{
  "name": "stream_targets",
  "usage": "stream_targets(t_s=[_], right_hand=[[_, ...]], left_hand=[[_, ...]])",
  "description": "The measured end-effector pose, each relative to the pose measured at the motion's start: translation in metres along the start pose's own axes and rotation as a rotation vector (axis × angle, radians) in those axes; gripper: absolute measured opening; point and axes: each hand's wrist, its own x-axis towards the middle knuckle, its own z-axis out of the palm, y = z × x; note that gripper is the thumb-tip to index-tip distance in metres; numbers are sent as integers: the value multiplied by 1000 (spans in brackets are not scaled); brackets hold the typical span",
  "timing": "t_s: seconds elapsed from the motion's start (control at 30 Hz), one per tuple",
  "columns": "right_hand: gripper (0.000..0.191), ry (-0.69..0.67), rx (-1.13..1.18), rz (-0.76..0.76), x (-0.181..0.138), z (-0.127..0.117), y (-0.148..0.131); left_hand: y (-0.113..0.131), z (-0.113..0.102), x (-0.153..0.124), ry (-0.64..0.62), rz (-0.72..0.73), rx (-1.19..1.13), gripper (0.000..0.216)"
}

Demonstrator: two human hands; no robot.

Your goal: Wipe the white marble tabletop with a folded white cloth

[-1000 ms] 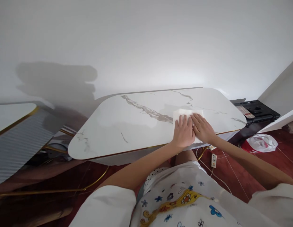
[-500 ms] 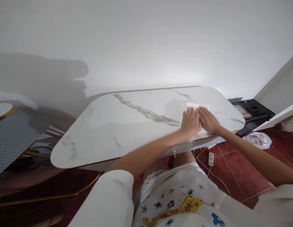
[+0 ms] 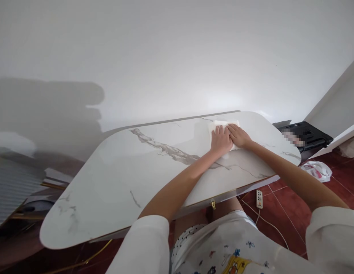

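Note:
A white marble-look table top (image 3: 131, 171) with grey veins and a gold edge fills the middle of the view. A white paper towel (image 3: 222, 124) lies on its far right part, near the wall. My left hand (image 3: 221, 140) lies flat on the towel, fingers stretched and pointing away from me. My right hand (image 3: 237, 136) presses flat beside it, touching the left hand, on the same towel. Most of the towel is hidden under both palms.
A white wall stands right behind the table. A black device (image 3: 305, 135) sits low at the right. On the red tiled floor lie a white power strip (image 3: 259, 199) with its cord and a plastic bag (image 3: 316, 170). Ribbed grey furniture (image 3: 11, 190) is at the left.
Both hands have slid the towel away from the near edge to the far side of the table, near the wall. My arms are stretched further out.

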Motion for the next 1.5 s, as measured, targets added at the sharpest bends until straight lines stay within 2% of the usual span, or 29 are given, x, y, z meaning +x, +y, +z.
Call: stream_targets(t_s=[0.43,0.77,0.97,1.13,1.5], right_hand=[[50,-36,-17,-90,83,18,28],[53,-53,33,-159,125,35,65],[55,12,44,-212,124,34,89],[59,15,21,-162,113,31,97],[59,47,10,-113,66,20,86]], left_hand=[[-38,19,62,41,-105,48,46],[-45,33,98,75,-180,50,50],[-35,38,112,95,-149,42,49],[-28,41,115,92,-125,23,49],[-3,33,82,60,-73,13,50]])
